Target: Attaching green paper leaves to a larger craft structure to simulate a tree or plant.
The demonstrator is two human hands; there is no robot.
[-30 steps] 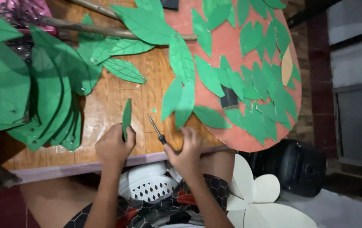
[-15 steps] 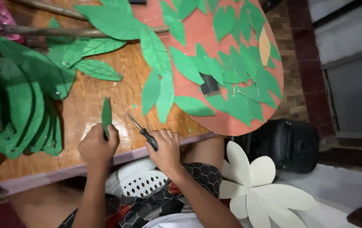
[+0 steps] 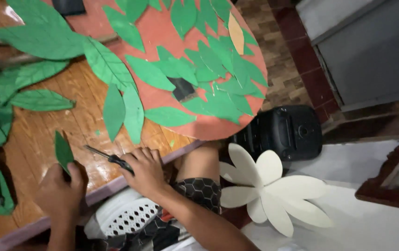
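A small green paper leaf (image 3: 63,151) stood upright near the table's (image 3: 36,135) front edge, pinched at its base by the left hand (image 3: 60,195). Just beside it, the right hand (image 3: 147,171) had its fingers wrapped around the handles of scissors (image 3: 108,158), blades pointing toward the leaf. Farther back, more green leaves (image 3: 115,111) lay on the wood, and a round red board (image 3: 162,42) covered in leaves overhung the right edge. A white paper flower (image 3: 269,188) lay on the floor.

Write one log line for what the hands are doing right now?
left hand: holds green paper leaf upright | right hand: grips scissors | surface: wooden table
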